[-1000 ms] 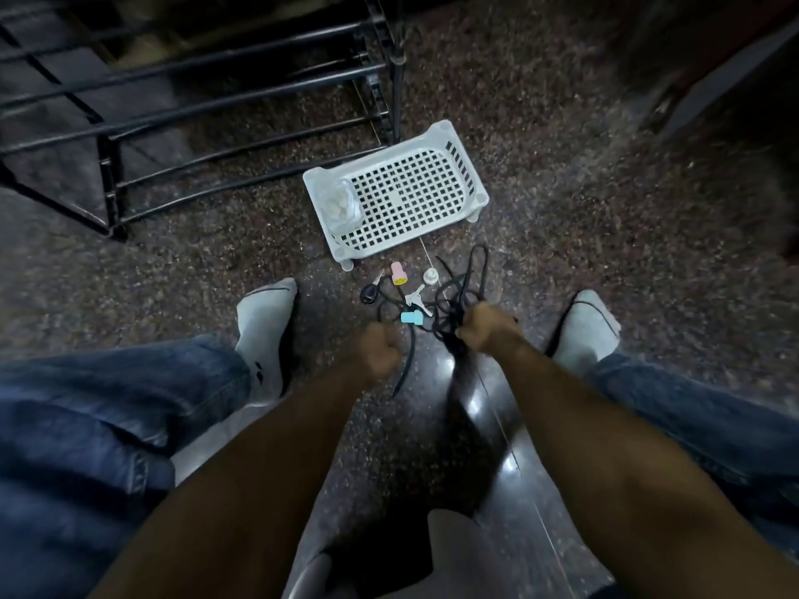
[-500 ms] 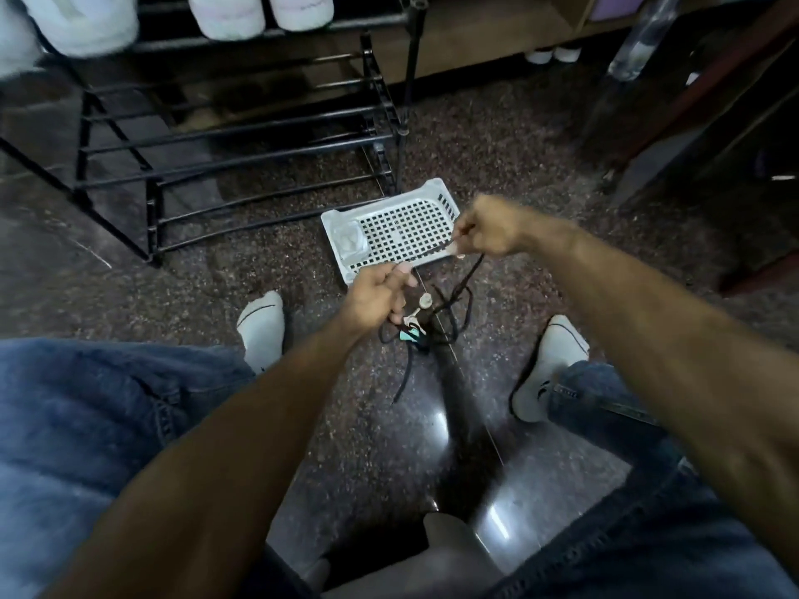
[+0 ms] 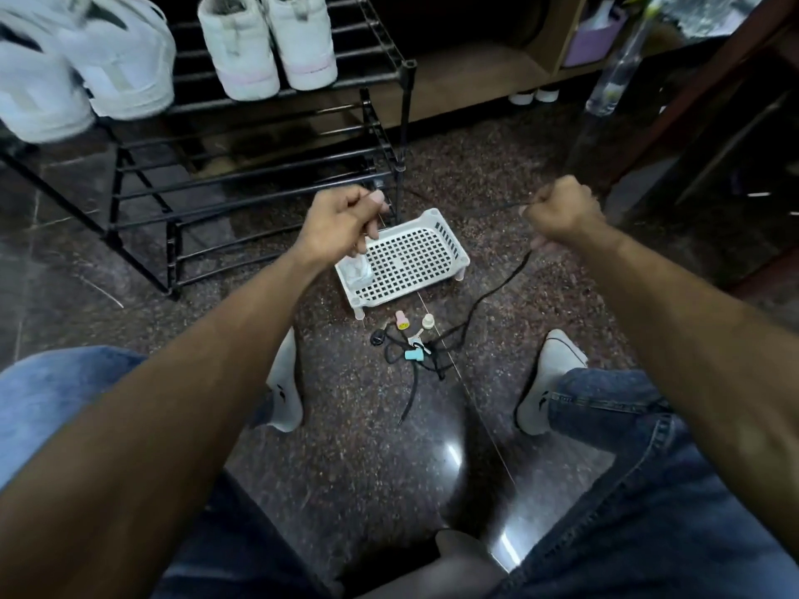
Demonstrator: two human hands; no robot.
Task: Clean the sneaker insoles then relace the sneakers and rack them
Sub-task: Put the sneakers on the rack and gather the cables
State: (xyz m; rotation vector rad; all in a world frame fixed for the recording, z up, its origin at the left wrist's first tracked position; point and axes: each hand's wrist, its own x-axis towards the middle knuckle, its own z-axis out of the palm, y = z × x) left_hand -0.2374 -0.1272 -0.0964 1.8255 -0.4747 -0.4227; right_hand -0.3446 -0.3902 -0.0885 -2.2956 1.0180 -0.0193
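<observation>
A black shoelace stretches between my two raised hands and trails down to a tangle on the floor. My left hand pinches one end above the white basket. My right hand grips the lace in a fist, out to the right. White sneakers stand on the top shelf of the black metal rack, with another blurred pair at its left.
A white perforated plastic basket with a crumpled clear item in its corner sits on the speckled floor. Small coloured lace clips lie beside the tangle. My socked feet flank them. A wooden cabinet and table legs stand at the back right.
Both hands rose from the floor tangle and spread apart, drawing the black lace taut between them. The view tilted up, bringing the sneakers on the rack into sight.
</observation>
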